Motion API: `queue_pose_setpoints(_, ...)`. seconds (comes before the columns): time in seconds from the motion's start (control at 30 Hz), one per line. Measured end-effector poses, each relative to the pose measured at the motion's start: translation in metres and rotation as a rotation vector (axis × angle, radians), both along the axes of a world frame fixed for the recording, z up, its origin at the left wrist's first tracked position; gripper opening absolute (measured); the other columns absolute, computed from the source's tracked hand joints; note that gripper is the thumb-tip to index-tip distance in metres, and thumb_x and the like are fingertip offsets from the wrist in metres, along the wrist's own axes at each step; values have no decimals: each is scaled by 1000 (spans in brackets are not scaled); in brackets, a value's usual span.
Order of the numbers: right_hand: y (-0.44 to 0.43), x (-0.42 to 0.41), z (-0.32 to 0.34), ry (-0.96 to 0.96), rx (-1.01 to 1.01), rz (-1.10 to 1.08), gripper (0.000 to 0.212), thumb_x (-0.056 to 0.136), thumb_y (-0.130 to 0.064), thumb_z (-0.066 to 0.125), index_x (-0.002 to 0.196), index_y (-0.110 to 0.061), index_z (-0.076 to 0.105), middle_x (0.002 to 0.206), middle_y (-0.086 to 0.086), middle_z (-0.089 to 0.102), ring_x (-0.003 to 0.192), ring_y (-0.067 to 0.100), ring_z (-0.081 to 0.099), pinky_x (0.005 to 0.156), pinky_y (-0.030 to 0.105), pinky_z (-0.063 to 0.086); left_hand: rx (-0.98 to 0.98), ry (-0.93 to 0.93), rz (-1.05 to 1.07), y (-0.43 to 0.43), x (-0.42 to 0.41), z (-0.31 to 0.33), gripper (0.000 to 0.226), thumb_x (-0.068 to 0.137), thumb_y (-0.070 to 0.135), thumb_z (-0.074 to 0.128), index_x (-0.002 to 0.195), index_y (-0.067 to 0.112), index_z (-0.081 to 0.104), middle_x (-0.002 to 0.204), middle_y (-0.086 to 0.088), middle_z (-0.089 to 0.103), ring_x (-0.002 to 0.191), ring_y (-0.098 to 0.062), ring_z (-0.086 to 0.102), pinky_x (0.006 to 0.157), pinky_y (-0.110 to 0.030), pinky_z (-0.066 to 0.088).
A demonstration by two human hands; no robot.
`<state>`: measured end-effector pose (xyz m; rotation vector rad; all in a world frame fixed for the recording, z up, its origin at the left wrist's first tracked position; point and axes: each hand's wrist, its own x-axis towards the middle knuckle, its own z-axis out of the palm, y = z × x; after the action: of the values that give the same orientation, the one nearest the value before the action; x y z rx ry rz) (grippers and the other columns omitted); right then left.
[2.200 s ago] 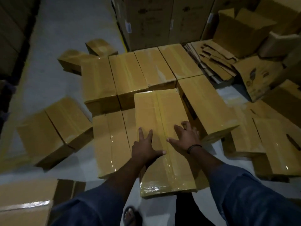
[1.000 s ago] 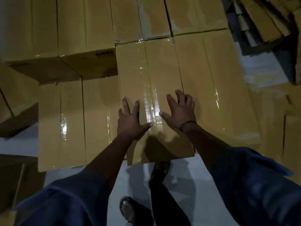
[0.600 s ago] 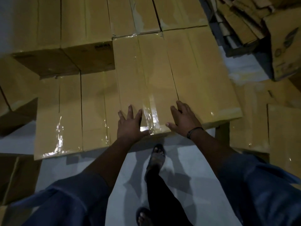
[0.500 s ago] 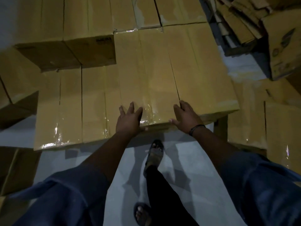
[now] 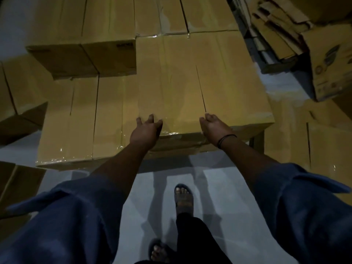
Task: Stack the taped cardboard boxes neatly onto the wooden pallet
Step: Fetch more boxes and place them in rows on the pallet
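Cardboard everywhere, all that yellowish brown with shiny tape on it. Both my hands were on the near end of the taped box point(image 5: 167, 82) in the top layer. My left hand point(image 5: 146, 130) lay flat on the lid by the edge, fingers spread and straight. My right hand point(image 5: 213, 126) rested on the near right corner, fingertips right at the thin dark gap point(image 5: 201, 88) between it and the neighbouring box point(image 5: 234, 82). Neither hand was wrapped round anything, just resting on top.

That box sat flush against its neighbour on the right, and its far end butted up to the back row point(image 5: 171, 14). It rode on the lower boxes point(image 5: 66, 121), which stuck out to the left. Another top-layer box point(image 5: 82, 35) sat further back on the left.

Off to the right were a pile of flattened cardboard point(image 5: 276, 35) and a printed carton point(image 5: 331, 63). My sandals point(image 5: 183, 197) were on the pale grey floor point(image 5: 219, 187), and I had a dark band point(image 5: 226, 140) on my right wrist and blue sleeves point(image 5: 76, 216).
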<state>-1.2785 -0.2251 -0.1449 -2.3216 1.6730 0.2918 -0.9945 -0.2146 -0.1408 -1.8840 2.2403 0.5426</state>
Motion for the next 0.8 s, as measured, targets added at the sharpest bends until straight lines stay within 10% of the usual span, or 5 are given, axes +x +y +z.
queue_pose_setpoints(0.8,1,10,24,93,264,-91,65,107,-24,44,161,-8,10,171,8,-5,155,38,5,117,55,29,203,-38,32,17,-5,34,55,95,28,70,145,29,46,168,-9,24,152,-46,19,115,-57,40)
